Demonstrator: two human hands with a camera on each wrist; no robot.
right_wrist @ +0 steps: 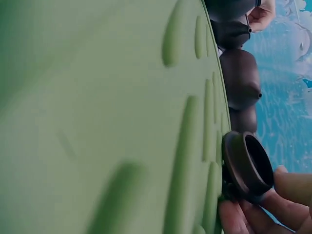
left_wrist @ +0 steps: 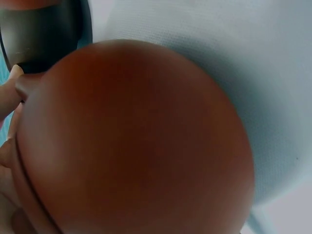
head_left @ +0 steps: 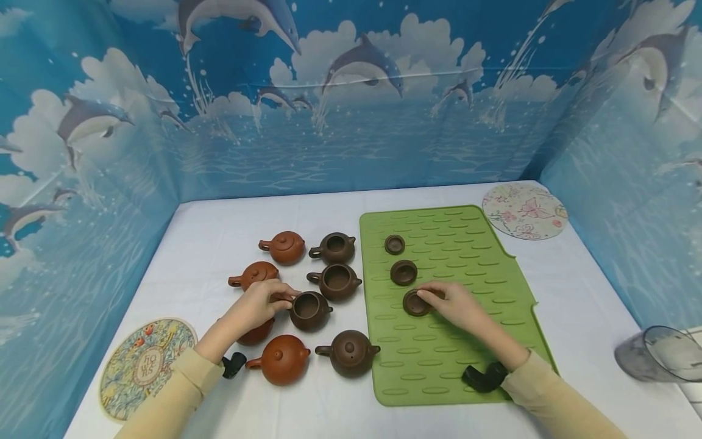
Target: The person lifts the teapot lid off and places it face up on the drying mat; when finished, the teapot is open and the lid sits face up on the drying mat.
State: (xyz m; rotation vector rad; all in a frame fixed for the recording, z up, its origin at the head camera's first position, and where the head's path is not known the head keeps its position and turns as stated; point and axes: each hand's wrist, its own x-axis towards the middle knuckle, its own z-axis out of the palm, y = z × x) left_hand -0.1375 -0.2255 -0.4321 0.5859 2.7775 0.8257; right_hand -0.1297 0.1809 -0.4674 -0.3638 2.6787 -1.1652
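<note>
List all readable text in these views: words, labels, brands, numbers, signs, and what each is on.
Nothing reads with confidence.
Round patterned mat, left side of the head view: lettering in its central oval, too small and blurred to read.
Teapots, lids, green mat, pink-patterned mat: no text I can make out.
Wrist views: none visible.

Red teapots (head_left: 282, 363) and brown teapots (head_left: 351, 356) are crowding the left hand (head_left: 262, 306); green mat (head_left: 466, 241), right of the far lids (head_left: 404, 272), is leaving passing room.
</note>
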